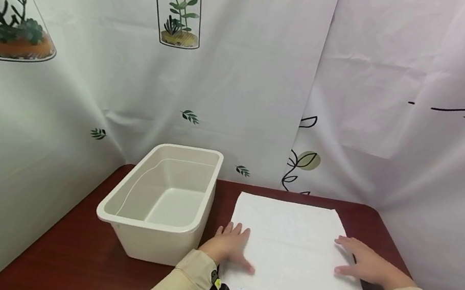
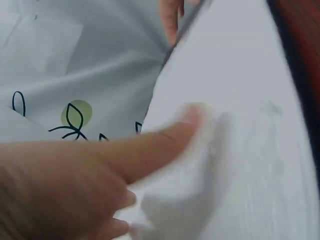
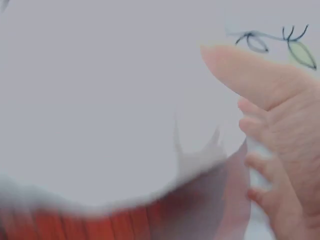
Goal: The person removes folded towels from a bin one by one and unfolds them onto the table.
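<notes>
Your white cloth [image 1: 295,252] lay flat on the dark red desk [image 1: 69,251], just to the right of the empty cream plastic tub [image 1: 162,200] and near the front edge. It read as roughly square, its near edge running left to right across your body and slightly wider than the far edge.

Your left hand [image 1: 229,245] rested palm down on the cloth's left border, fingers [image 1: 238,230] straight and lightly spread, thumb stretched out toward the middle of the cloth. Your right hand [image 1: 363,264] rested palm down on the right border, fingers [image 1: 346,242] likewise extended and a little apart, pointing inward over the fabric. Neither hand pinched or gathered anything from the head view. In the left wrist view the fabric seemed to bunch a little under your thumb [image 2: 150,147], though that picture was too blurred to be sure.

So the cloth lay between your two hands, each on its own side edge and about equally close to the near corners. The tub sat nearer to your left hand, its long axis running away from you. Behind the desk hung a printed plant curtain [image 1: 174,52].
</notes>
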`<state>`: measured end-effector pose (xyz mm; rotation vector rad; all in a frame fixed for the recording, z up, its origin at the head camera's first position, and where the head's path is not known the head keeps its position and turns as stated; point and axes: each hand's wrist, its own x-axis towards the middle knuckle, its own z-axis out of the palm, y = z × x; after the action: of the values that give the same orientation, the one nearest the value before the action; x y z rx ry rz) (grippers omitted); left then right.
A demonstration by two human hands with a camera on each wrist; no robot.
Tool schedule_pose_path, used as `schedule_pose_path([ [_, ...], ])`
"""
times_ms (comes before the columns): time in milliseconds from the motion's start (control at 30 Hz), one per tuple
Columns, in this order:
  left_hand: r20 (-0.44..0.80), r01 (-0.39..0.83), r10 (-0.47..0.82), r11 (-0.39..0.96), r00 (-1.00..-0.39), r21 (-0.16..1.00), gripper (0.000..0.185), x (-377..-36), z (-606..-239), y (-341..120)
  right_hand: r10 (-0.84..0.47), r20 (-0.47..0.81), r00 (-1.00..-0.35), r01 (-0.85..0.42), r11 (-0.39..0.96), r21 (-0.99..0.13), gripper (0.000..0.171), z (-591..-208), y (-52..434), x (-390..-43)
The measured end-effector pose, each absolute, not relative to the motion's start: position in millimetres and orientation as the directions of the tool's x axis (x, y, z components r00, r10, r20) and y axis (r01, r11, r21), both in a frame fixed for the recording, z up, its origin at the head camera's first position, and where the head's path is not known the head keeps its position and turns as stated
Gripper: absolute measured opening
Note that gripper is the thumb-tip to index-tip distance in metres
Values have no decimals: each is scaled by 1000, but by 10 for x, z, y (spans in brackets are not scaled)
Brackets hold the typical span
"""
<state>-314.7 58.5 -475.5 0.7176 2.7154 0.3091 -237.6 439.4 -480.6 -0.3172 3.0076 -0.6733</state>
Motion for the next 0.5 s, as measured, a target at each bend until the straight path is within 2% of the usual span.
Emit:
schedule_pose_path([
  [100, -174, 436, 506, 840, -845, 323, 93, -3210, -4801, 648, -244, 91, -966, -260, 880, -398, 72, -4851, 4269, -2477],
  [167, -154, 439, 505, 837, -849, 328, 91, -3244, -4831, 683, -254, 85, -963, -268, 888, -374, 74, -4879, 4210, -2518],
  [333, -201, 428, 492, 855, -847, 293, 112, -3280, -4846, 704, -215, -28, -976, -192, 918, -347, 95, -4941, 4182, -2531],
  [500, -225, 412, 481, 863, -847, 294, 121, -3311, -4884, 667, -204, -53, -978, -172, 918, -358, 102, -5002, 4229, -2526],
])
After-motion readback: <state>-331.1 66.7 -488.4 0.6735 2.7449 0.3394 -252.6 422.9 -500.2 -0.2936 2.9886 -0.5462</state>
